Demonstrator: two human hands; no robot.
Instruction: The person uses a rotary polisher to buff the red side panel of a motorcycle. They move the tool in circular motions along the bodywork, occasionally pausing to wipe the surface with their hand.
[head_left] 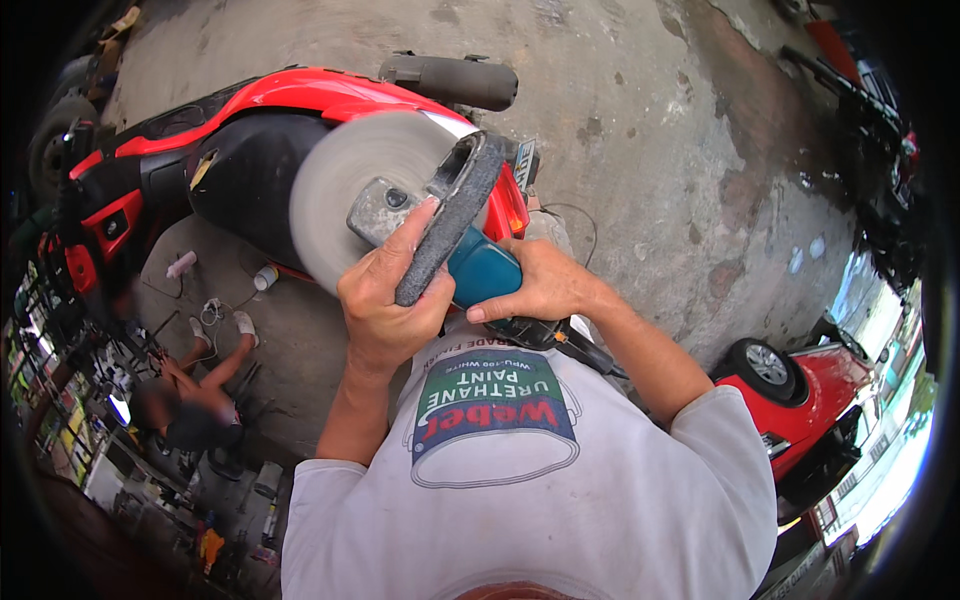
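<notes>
A teal power polisher point(483, 268) with a round, pale pad point(335, 190) is in front of my chest. The pad looks smooth and smeared, as if spinning. My left hand point(395, 290) is wrapped round the dark padded loop handle point(450, 220), its index finger stretched along the metal gear head point(372, 210). Round the teal body, my right hand point(548, 283) is closed, thumb on the near side. Beyond the pad is a red and black motorcycle point(250, 165) with a dark seat. The pad overlaps its rear part; whether they touch, I cannot tell.
The motorcycle's exhaust point(450, 82) juts out at its far side. Left, another person point(195, 410) crouches on the concrete floor point(640, 110), near a white container point(266, 278) and a pink bottle point(182, 264). A red car point(800, 395) stands right. A thin cable point(590, 225) lies behind.
</notes>
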